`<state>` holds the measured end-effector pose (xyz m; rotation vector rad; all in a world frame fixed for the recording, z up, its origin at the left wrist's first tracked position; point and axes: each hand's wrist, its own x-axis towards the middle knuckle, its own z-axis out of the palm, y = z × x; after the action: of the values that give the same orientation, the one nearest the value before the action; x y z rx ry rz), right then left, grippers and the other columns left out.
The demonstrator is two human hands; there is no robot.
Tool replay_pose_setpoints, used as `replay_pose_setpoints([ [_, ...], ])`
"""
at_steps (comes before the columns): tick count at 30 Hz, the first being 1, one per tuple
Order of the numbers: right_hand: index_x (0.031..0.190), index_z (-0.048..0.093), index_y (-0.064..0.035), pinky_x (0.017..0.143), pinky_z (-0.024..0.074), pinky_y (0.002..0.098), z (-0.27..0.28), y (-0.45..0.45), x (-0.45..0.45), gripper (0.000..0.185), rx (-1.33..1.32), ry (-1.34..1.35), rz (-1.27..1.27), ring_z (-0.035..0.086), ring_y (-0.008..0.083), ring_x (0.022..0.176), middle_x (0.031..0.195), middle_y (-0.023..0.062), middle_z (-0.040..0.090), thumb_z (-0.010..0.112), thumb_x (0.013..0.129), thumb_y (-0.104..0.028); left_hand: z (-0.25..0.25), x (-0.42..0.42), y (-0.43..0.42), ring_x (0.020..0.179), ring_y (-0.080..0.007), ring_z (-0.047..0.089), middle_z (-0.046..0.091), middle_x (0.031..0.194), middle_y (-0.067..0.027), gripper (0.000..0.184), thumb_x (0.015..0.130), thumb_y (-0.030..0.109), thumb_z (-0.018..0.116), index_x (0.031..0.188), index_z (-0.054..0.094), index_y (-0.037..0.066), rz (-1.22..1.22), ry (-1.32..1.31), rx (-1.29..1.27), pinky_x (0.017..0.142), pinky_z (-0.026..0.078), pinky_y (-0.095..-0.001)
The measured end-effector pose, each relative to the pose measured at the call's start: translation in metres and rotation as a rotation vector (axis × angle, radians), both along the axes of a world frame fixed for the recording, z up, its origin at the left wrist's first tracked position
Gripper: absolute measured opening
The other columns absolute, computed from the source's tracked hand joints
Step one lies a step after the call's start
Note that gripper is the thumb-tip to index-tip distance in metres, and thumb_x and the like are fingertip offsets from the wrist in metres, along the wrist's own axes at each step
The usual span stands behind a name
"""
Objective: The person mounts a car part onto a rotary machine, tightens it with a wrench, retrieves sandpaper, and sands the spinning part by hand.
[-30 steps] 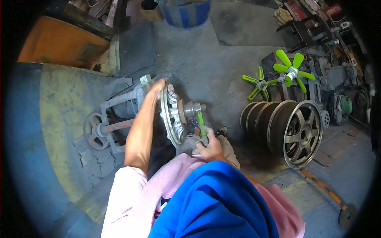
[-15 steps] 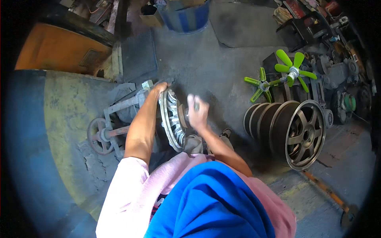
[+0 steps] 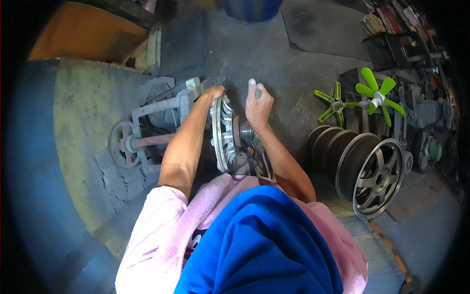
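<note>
Silver, round, spoked metal wheel (image 3: pixel 226 133): we are seeing it left of centre, standing nearly edge-on, long axis running near to far, spokes facing right.
Left hand (image 3: pixel 214 93): we are gripping its far rim, arm stretching forward.
Right hand (image 3: pixel 258 108): we are closing it around a small, dull-green stub (image 3: pixel 258 93), thumb pointing far.
Change: we are holding this fist farther away, uncovering the grey metal cylinder (image 3: pixel 246 130).

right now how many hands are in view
2. The left hand grips the far edge of the spoked wheel; the right hand is right of that wheel, closed around a mostly hidden object. No other hand shows.
</note>
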<state>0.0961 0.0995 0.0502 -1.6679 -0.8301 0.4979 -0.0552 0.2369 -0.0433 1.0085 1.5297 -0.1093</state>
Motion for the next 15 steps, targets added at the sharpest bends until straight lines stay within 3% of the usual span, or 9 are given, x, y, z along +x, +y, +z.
replay_pose_setpoints([
  [2,0.071,0.053,0.0032,0.062,0.0425,0.0454,-0.022,0.031,0.007,0.05,-0.048,-0.02,0.018,0.049,0.0333,0.057,0.062,0.0219,0.052,0.056,0.103,-0.035,0.027,0.002,-0.013,0.081,-0.0315,0.073,0.073,0.095,-0.0212,0.04,0.096,0.025,0.054,0.108,0.068,-0.011,-0.076,0.098,0.158,0.075,0.057,-0.0447],
  [3,0.072,0.055,0.0036,0.064,0.044,0.0471,-0.029,0.042,0.006,0.049,-0.095,-0.033,0.017,0.054,0.0382,0.059,0.065,0.0239,0.056,0.055,0.103,-0.035,0.037,0.001,-0.022,0.094,-0.0347,0.074,0.073,0.106,-0.0249,0.046,0.095,0.026,0.053,0.113,0.067,-0.014,-0.172,0.206,0.314,0.083,0.056,-0.0449],
  [4,0.079,0.063,0.0051,0.071,0.0461,0.0522,-0.025,0.044,0.0,0.048,-0.126,0.011,-0.006,0.062,0.0514,0.077,0.073,0.0302,0.061,0.055,0.101,-0.037,0.042,0.003,-0.029,0.118,-0.0393,0.065,0.065,0.124,-0.0317,0.056,0.094,0.03,0.054,0.121,0.061,-0.018,-0.143,0.302,0.37,0.1,0.049,-0.0434],
  [5,0.079,0.063,0.0051,0.071,0.0461,0.0522,-0.021,0.046,-0.001,0.048,-0.123,0.01,0.004,0.062,0.0514,0.077,0.073,0.0302,0.061,0.055,0.101,-0.037,0.048,0.003,-0.032,0.128,-0.0392,0.059,0.06,0.132,-0.0344,0.058,0.094,0.031,0.054,0.124,0.059,-0.019,-0.086,0.269,0.324,0.105,0.045,-0.043],
  [7,0.081,0.065,0.0046,0.074,0.0468,0.0531,-0.02,0.038,0.002,0.048,-0.208,0.023,0.018,0.062,0.0513,0.079,0.075,0.0306,0.062,0.055,0.1,-0.039,0.048,0.003,-0.034,0.127,-0.0397,0.059,0.06,0.13,-0.0357,0.058,0.094,0.031,0.055,0.122,0.06,-0.019,0.011,0.192,0.248,0.106,0.044,-0.0432],
  [11,0.083,0.067,0.0039,0.075,0.0477,0.0529,-0.023,0.04,0.004,0.048,-0.167,-0.023,0.011,0.063,0.051,0.082,0.08,0.0316,0.064,0.057,0.098,-0.041,0.048,0.003,-0.031,0.124,-0.04,0.061,0.061,0.129,-0.0351,0.057,0.093,0.03,0.054,0.122,0.06,-0.019,-0.041,0.235,0.332,0.104,0.046,-0.0437],
  [13,0.07,0.059,0.0051,0.068,0.0448,0.048,-0.025,0.042,0.009,0.052,-0.223,-0.004,0.07,0.058,0.0431,0.066,0.07,0.0276,0.06,0.06,0.098,-0.038,0.052,0.006,-0.022,0.125,-0.0401,0.061,0.061,0.13,-0.0336,0.058,0.094,0.03,0.053,0.125,0.059,-0.018,-0.118,0.212,0.213,0.104,0.046,-0.0435],
  [14,0.07,0.059,0.0051,0.068,0.0448,0.048,-0.027,0.046,0.01,0.052,-0.217,-0.013,0.068,0.058,0.0431,0.066,0.07,0.0276,0.06,0.06,0.098,-0.038,0.053,0.01,-0.021,0.125,-0.0401,0.061,0.061,0.13,-0.0336,0.058,0.094,0.03,0.053,0.125,0.059,-0.018,-0.118,0.203,0.221,0.104,0.046,-0.0435],
  [15,0.075,0.064,0.0052,0.073,0.0467,0.0511,-0.038,0.05,0.008,0.05,-0.26,-0.051,0.028,0.062,0.0468,0.076,0.076,0.0303,0.063,0.06,0.096,-0.04,0.063,0.016,-0.025,0.128,-0.0402,0.058,0.061,0.131,-0.0329,0.057,0.093,0.03,0.054,0.124,0.06,-0.017,-0.063,0.179,0.242,0.106,0.045,-0.0428],
])
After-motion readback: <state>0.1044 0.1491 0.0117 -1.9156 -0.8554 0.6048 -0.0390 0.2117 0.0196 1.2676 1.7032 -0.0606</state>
